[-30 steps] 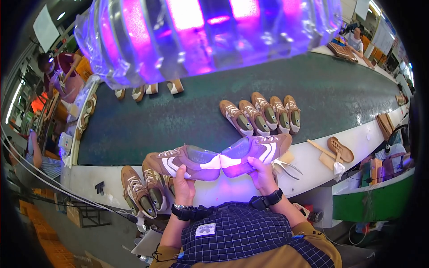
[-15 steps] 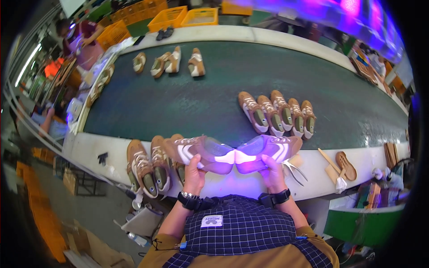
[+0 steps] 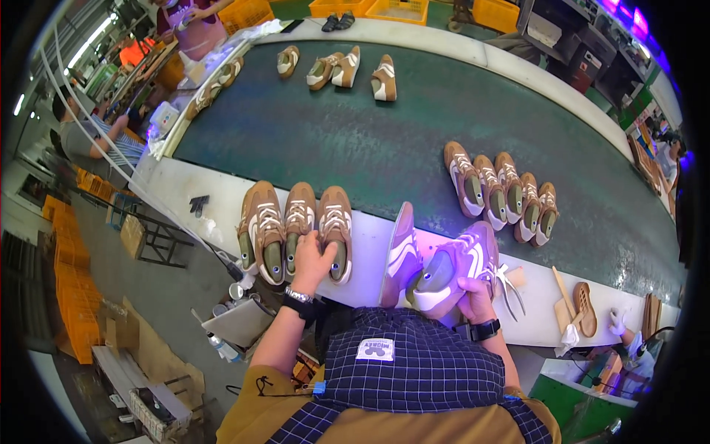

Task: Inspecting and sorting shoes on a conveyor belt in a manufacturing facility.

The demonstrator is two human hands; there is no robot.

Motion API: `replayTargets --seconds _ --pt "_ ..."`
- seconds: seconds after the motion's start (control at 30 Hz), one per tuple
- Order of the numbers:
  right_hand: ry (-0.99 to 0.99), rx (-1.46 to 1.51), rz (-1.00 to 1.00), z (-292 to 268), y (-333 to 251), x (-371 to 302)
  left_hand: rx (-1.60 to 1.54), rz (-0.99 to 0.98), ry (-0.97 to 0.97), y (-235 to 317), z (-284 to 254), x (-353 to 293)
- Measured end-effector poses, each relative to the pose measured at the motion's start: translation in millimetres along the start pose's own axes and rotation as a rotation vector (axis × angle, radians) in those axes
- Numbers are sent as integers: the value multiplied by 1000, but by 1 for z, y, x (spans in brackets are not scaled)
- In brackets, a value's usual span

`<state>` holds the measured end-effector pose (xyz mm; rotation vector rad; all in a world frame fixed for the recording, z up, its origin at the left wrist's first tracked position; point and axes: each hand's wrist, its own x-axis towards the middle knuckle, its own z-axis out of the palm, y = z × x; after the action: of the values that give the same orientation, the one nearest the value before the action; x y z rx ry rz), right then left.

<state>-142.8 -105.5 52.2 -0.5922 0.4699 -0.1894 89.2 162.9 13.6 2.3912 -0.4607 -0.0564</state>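
Brown handheld shoe [image 3: 464, 260] diagonal, toe forward-right

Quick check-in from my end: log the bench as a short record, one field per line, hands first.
Left hand: at the left row of brown shoes, fingertips by the middle one; grip unclear
Right hand: holding a shoe, thumb on its side
Left of held shoe: second shoe, striped side facing the camera
Green surface: five shoes near right, four shoes far left
White bench, right: pliers, brown sole
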Motion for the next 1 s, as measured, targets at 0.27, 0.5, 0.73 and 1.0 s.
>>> replayTargets --seconds 0.27,0.5,0.73,1.0 --pt "-42 25 33 -7 7 8 -746 -413 -166 1 28 3" --pt "-178 301 117 11 2 25 -1111 -140 -247 92 -13 -6" --pt "-317 214 -35 40 -11 27 -1487 17 -745 140 -10 9" --pt "-14 173 -248 48 -29 10 -1723 -428 -890 136 23 3"
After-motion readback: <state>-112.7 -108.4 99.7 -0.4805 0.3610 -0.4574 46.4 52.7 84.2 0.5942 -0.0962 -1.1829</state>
